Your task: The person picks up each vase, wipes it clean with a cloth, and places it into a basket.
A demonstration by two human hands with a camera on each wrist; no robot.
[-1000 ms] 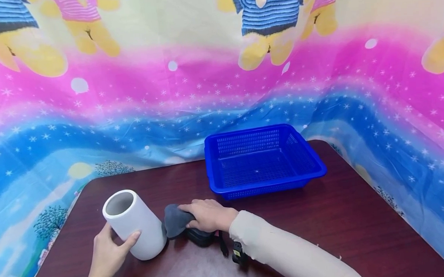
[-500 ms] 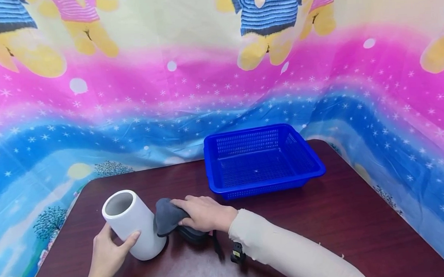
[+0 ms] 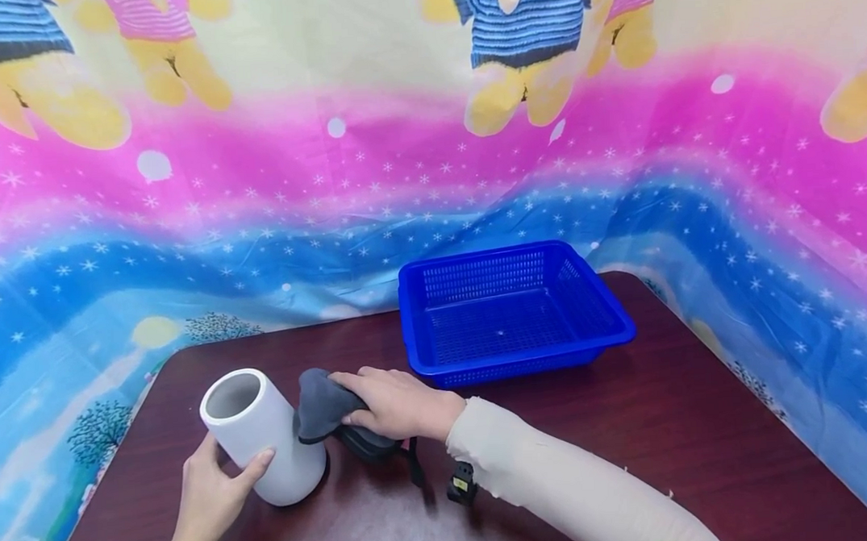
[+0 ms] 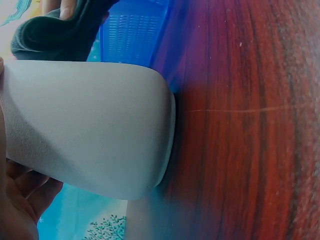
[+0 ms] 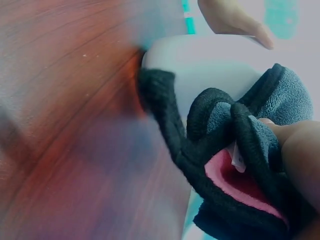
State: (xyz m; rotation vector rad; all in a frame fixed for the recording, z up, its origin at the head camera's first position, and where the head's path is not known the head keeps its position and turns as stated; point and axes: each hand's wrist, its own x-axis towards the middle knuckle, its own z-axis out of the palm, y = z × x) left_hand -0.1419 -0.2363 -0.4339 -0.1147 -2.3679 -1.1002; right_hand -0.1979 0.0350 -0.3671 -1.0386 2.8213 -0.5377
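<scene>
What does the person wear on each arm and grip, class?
The right-arm sleeve is long and cream, with an uneven, gathered cuff and small loose tufts on its upper edge. Below the cuff shows a small, boxy black device with a yellow label; its fastening is hidden. The right grip and left grip are gloveless, the left without any sleeve in view.

On your worktop (image 3: 700, 396), the vase (image 3: 274, 447) stands toward the left, with your left hand (image 3: 214, 490) around its left side. The cloth (image 3: 326, 406) is just beside the vase, on the right, in your right hand (image 3: 399, 405). The basket (image 3: 525, 360) stands behind and to the right; behind the worktop hangs the curtain (image 3: 331, 251).
</scene>
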